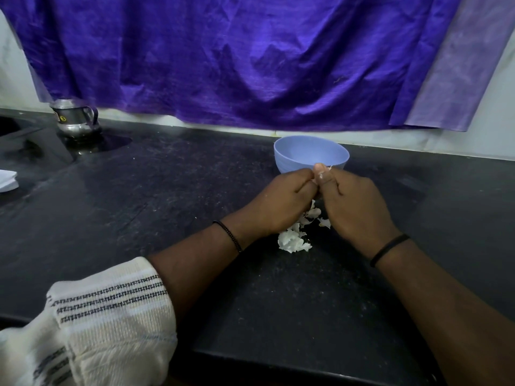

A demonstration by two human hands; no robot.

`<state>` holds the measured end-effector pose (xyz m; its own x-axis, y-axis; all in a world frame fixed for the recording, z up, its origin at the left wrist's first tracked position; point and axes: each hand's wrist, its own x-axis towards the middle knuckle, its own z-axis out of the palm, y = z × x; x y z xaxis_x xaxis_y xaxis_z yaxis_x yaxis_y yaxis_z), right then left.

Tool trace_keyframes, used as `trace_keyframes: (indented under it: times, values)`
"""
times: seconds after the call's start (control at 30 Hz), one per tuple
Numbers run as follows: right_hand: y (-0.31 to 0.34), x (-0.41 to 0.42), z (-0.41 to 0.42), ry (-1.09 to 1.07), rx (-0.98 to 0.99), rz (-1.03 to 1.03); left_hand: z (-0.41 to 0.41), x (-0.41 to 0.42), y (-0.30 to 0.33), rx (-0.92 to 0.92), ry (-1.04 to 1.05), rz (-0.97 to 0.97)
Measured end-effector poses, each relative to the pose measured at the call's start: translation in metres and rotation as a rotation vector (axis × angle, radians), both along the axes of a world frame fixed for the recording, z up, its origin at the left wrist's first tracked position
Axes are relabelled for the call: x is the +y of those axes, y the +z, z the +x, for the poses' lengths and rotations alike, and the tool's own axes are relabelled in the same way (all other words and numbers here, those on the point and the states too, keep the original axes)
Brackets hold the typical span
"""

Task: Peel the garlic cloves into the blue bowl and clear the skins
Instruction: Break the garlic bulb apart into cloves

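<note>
Black counter (139, 218): one blue bowl (292, 160), two hands pinching clove, skins pile (292, 240).

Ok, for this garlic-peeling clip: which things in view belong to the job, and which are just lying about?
Part of the job:
blue bowl
pile of skins on the counter
left hand and right hand, pinching something small together, mostly hidden

Just lying about:
steel jug
purple cloth
white item at the left edge
</note>
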<state>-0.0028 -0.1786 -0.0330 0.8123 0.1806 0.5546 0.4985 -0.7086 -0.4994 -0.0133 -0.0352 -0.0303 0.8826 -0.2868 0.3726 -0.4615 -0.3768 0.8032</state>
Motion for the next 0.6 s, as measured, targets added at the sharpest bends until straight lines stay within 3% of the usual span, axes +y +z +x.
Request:
trace_keyframes:
  times: [0.13,0.3,0.47,0.6]
  values:
    - [0.002,0.003,-0.002,-0.037,-0.043,0.030,0.001,-0.005,-0.003,0.000,-0.014,-0.092]
    - [0.004,0.008,-0.001,-0.100,0.075,0.171,0.003,-0.011,-0.011,-0.033,0.029,-0.162]
    - [-0.002,0.008,0.001,-0.020,0.168,0.316,0.005,-0.004,-0.014,0.057,0.030,-0.199]
    - [-0.001,0.006,0.007,0.069,0.260,0.385,0.009,0.007,-0.009,0.026,0.126,-0.054]
